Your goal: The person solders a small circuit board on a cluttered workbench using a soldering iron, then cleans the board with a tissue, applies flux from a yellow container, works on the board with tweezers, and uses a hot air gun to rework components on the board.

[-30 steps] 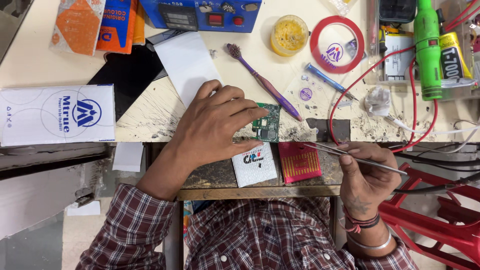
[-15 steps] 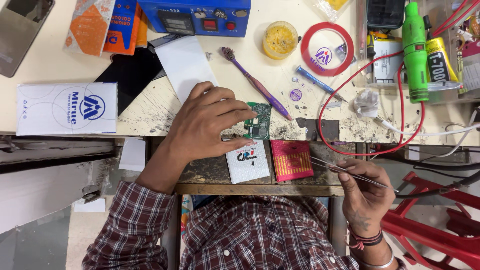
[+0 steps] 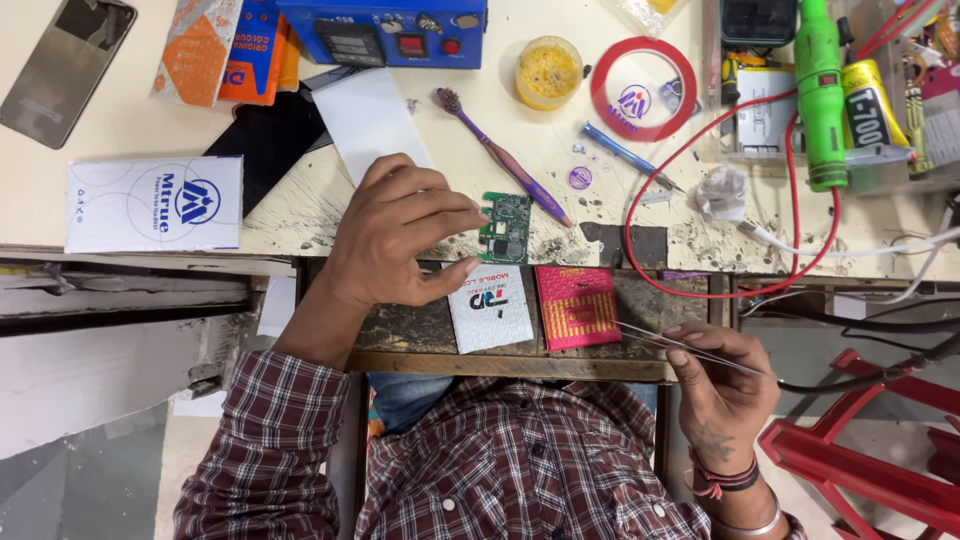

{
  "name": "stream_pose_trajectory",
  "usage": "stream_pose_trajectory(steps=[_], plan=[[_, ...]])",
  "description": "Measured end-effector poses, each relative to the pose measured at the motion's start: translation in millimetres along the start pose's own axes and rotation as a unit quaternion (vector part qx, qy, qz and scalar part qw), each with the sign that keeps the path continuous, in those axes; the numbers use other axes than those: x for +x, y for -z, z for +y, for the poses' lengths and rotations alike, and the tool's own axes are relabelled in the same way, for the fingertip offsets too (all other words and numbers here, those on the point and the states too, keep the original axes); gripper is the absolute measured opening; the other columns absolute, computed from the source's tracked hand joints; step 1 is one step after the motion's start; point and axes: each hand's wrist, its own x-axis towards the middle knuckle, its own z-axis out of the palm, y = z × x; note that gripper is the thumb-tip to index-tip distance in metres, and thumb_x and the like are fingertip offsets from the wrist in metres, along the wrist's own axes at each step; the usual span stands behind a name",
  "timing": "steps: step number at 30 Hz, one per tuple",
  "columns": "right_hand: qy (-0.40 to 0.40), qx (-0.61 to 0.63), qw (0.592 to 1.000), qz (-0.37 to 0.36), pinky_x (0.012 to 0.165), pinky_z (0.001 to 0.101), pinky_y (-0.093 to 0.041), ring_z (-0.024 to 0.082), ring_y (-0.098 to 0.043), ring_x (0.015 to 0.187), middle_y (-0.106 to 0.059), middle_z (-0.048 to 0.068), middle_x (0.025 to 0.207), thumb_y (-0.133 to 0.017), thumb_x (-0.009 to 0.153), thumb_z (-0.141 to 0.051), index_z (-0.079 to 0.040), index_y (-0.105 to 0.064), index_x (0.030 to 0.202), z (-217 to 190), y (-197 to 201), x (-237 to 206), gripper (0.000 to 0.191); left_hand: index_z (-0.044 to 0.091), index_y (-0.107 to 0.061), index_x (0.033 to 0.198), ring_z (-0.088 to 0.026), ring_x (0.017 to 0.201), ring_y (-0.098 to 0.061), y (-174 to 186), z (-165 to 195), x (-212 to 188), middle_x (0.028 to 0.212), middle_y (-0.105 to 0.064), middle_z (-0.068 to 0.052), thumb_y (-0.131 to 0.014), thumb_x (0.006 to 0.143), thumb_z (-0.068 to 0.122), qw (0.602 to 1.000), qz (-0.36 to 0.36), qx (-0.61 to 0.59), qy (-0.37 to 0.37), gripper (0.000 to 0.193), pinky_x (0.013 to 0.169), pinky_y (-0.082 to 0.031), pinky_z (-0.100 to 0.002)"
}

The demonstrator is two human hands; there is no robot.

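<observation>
My left hand rests on the bench, thumb and fingertips pinching a small green circuit board that lies flat at the bench's front edge. My right hand hovers lower right, off the bench, gripping a thin metal tool like tweezers. Its tip points left toward a red card. A white card lies beside the red one, just below the board. A black cable runs right from this hand.
Behind the board lie a purple toothbrush, a yellow paste jar, a red tape ring, a blue power unit and a green tool with a red wire. A white box and a phone sit left. A red stool stands lower right.
The view has shifted slightly. My left hand stays on the board, with more of the board now showing. My right hand with the metal tool has dropped a little toward my body.
</observation>
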Motion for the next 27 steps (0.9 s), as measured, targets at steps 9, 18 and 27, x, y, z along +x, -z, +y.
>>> stream_pose_trajectory(steps=[9,18,27], plan=[[0.009,0.007,1.000,-0.007,0.102,0.0352,-0.059,0.023,-0.070,0.111,-0.069,0.018,0.115,-0.072,0.096,0.005,0.001,-0.059,0.110,-6,-2,-4,0.020,0.015,-0.079,0.110,-0.021,0.110,-0.066,1,4,3,0.110,-0.077,0.000,-0.085,0.081,0.025,0.999,-0.016,0.007,0.036,0.032,0.105,-0.045,-0.043],[0.075,0.045,0.995,-0.051,0.099,0.0339,-0.061,0.021,-0.072,0.107,-0.070,0.015,0.107,-0.077,0.102,0.000,0.001,-0.060,0.110,-1,-35,37,0.018,0.018,-0.074,0.125,-0.023,0.128,-0.059,-2,-5,4,0.131,-0.070,-0.001,-0.087,0.075,0.045,0.990,-0.112,-0.014,0.086,0.059,0.116,-0.036,-0.050],[0.056,0.087,0.993,-0.061,0.091,0.0350,-0.064,0.023,-0.072,0.101,-0.071,0.016,0.105,-0.079,0.104,-0.007,0.000,-0.056,0.111,3,-89,67,0.025,0.016,-0.069,0.133,-0.026,0.126,-0.057,-4,-15,0,0.130,-0.070,-0.003,-0.086,0.078,0.052,0.989,-0.121,-0.002,0.081,0.068,0.115,-0.038,-0.050]])
